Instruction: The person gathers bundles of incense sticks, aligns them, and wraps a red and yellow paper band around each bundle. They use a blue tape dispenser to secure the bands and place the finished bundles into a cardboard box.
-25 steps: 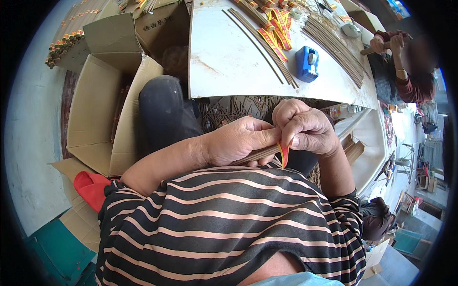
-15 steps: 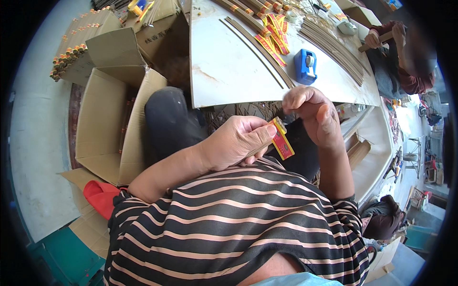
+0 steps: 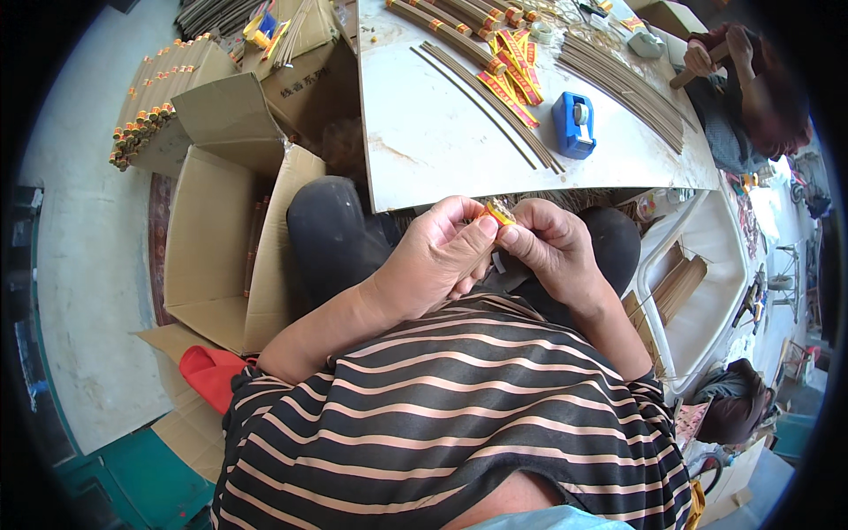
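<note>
Over my lap, my left hand is closed round a bundle of incense sticks, mostly hidden in the fist. Only the bundle's end pokes up between the hands, with a red-and-yellow paper label bent around it. My right hand pinches the label from the other side, thumb beside the left thumb. Across the table lie loose incense sticks and a pile of flat red-and-yellow labels. A blue tape dispenser stands near the table's front edge, beyond my right hand.
At my left stands an open cardboard box with some bundles inside. Banded bundles are stacked behind it. The white table spans the front. A white tub sits at right. Another person works at the table's far right.
My right hand has come down and left to meet the left hand at the bundle's end. The label, hanging out flat before, is now folded round the bundle.
</note>
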The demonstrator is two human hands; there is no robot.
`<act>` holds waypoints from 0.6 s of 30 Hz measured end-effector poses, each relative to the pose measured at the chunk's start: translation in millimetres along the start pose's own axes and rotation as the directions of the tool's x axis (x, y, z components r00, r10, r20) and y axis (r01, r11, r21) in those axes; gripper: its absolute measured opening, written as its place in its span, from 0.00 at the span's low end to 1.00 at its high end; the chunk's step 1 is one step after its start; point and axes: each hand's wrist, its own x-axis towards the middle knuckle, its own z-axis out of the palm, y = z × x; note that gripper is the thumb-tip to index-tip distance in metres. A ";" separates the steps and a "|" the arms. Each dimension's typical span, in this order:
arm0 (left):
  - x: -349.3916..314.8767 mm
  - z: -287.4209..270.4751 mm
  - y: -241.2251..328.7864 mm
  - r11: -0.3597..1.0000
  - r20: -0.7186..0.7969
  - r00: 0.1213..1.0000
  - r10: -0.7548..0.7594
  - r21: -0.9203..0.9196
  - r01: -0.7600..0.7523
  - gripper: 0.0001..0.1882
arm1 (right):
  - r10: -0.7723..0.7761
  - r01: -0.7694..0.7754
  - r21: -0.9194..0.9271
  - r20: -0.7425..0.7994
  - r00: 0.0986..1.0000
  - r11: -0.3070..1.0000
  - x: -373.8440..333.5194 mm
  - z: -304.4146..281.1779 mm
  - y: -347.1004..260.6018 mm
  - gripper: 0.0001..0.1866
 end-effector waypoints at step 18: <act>6.8 -11.6 -0.8 0.969 0.181 0.975 -0.130 -0.187 0.163 0.16 | -0.354 0.353 -0.064 -0.004 0.935 0.933 11.7 -4.9 27.3 0.14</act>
